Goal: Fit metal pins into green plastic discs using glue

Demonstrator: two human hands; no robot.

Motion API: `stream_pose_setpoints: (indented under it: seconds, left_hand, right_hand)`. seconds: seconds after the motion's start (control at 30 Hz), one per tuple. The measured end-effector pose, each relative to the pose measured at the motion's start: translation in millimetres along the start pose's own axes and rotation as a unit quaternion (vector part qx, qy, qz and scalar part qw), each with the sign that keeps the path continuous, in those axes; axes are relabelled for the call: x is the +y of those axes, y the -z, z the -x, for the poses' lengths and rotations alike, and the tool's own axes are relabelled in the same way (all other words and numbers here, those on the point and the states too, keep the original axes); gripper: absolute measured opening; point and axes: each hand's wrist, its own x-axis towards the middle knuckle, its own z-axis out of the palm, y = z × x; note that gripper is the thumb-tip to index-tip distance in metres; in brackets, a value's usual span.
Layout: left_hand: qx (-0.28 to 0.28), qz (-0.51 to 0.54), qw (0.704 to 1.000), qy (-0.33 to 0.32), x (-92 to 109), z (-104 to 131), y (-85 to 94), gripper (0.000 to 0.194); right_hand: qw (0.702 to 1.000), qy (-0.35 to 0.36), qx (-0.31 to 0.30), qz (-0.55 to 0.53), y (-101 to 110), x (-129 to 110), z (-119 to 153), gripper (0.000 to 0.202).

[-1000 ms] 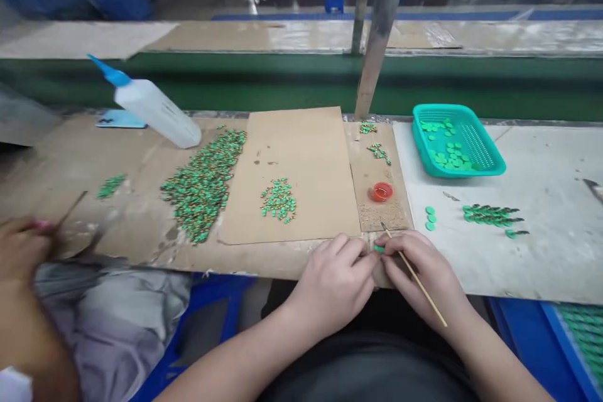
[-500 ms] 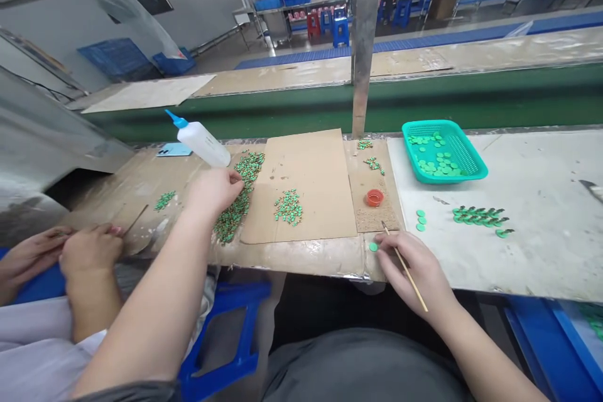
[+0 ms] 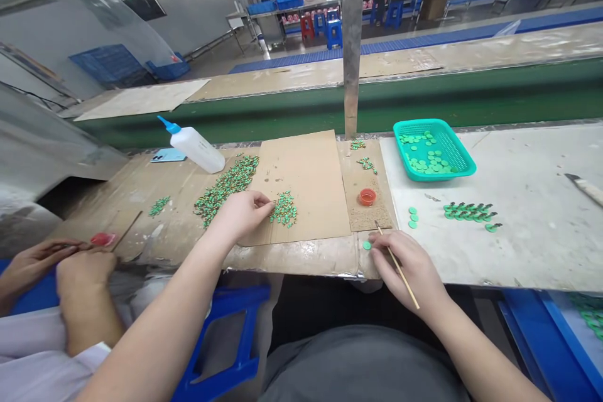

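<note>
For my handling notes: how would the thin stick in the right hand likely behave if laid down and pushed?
The stick is probably stiff, as it runs straight beyond the right hand. Being so slender, it likely weighs little and might snap. Long and narrow, it could roll if round.

Stick (image 3: 404,278) slanted; green disc (image 3: 367,245) near tip; green bits (image 3: 285,208) clustered.

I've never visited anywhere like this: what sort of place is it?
Probably a factory or workshop: a long workbench carries heaped small green pieces and a basket of green discs, with a co-worker's hand nearby.
</note>
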Motion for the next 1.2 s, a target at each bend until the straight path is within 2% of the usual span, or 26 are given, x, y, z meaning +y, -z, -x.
stream_pose_setpoints:
  seconds: [0.3,0.47,0.57,0.7,0.77,0.87,0.93,1.0,1.1,1.2]
  left_hand:
    - [0.008,0.014,1.000,0.003,-4,-2,-11.4,0.032]
    - [0.083,0.058,0.994,-0.030,-8,4,-11.1,0.038]
    - [0.127,0.105,0.981,-0.103,5,29,-11.2,0.040]
    - [0.121,0.151,0.951,-0.241,44,84,-16.6,0.036]
    - [0.148,0.132,0.913,-0.356,66,108,-19.1,0.020]
    - [0.230,0.055,0.844,-0.481,89,131,-22.0,0.005]
    - [0.252,0.027,0.823,-0.509,97,137,-24.1,0.008]
    - [0.255,0.021,0.813,-0.523,99,138,-26.7,0.014]
    - [0.256,0.043,0.805,-0.534,98,137,-32.0,0.023]
    - [0.235,0.135,0.812,-0.516,101,136,-39.6,0.024]
  right_hand:
    - [1.000,-0.009,0.000,-0.005,1,-1,0,0.012]
    - [0.999,-0.012,0.034,-0.035,1,-1,-1,0.013]
    - [0.997,-0.016,0.056,-0.040,6,-10,-3,0.012]
    - [0.990,-0.068,0.041,-0.119,19,-47,-15,0.008]
    - [0.968,-0.143,0.000,-0.206,26,-70,-24,0.007]
    - [0.903,-0.261,-0.055,-0.336,33,-93,-34,0.020]
    - [0.868,-0.316,-0.058,-0.379,37,-99,-35,0.023]
    - [0.853,-0.342,-0.051,-0.391,40,-100,-33,0.022]
    - [0.849,-0.343,-0.051,-0.399,43,-97,-28,0.020]
    - [0.852,-0.326,-0.046,-0.407,44,-94,-24,0.017]
